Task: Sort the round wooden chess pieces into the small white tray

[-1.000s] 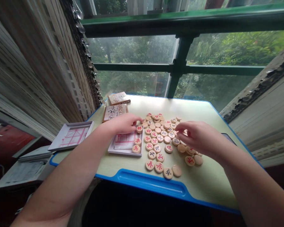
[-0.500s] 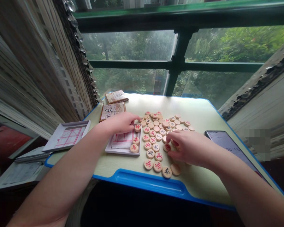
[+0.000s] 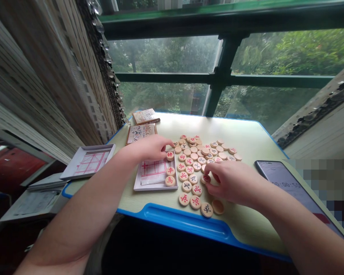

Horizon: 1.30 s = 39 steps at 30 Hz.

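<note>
Many round wooden xiangqi pieces (image 3: 193, 156) with red or black characters, some blank side up, are spread on the table. My left hand (image 3: 157, 148) reaches over a shallow white box (image 3: 136, 185); its index finger stretches to a black-marked piece (image 3: 175, 144) at the pile's left edge, and its other fingers curl under. Along the box's right side sit three red-marked pieces (image 3: 170, 171), above a folded paper with red lines (image 3: 153, 172). My right hand (image 3: 226, 177) is over the pile's right side, thumb and fingers closed around a red-marked piece (image 3: 205, 178).
A second white box part (image 3: 88, 177) with red-lined paper lies at the table's left edge. Two flat printed boxes (image 3: 141, 131) lie at the back left. A phone (image 3: 292, 187) showing a timer is on the right. A blue tray groove (image 3: 186, 219) runs along the front edge.
The whole view has shifted slightly, so everything appears a little further right. Both hands stay nearly where they were among the pieces.
</note>
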{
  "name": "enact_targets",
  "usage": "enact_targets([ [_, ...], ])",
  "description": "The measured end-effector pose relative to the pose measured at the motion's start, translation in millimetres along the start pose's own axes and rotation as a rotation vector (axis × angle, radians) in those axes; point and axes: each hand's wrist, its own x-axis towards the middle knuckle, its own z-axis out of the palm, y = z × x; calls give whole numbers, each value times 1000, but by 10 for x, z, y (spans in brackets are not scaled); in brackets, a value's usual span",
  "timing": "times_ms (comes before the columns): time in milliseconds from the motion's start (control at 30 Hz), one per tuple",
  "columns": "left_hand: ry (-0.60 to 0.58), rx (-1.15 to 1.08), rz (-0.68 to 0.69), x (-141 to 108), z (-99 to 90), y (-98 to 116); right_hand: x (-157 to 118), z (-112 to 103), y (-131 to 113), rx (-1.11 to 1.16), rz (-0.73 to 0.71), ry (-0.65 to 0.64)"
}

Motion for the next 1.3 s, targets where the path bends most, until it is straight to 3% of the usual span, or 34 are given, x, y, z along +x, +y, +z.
enact_targets([
  [267, -15, -69, 81, -24, 10, 14, -1, 4, -11, 162, -57, 157],
  [367, 112, -59, 121, -41, -4, 47, 7, 36, -27, 164, -67, 177],
  [467, 263, -213, 185, -85, -31, 134, 15, 73, -50, 154, -88, 260],
  [633, 101, -570, 286, -157, -43, 272, 14, 126, -73, 160, -222, 503],
  [867, 7, -695, 323, -188, -31, 366, -16, 79, -67, 171, -330, 676],
  [1000, 42, -663, 339, -212, -47, 404, -50, 20, -79, 152, -304, 594],
  [1233, 292, -493, 144, -165, -60, 302, -39, -70, -8, 53, -22, 55],
  [1300, 232, -450, 148, -170, -77, 272, -24, -66, 15, 43, 4, -36],
])
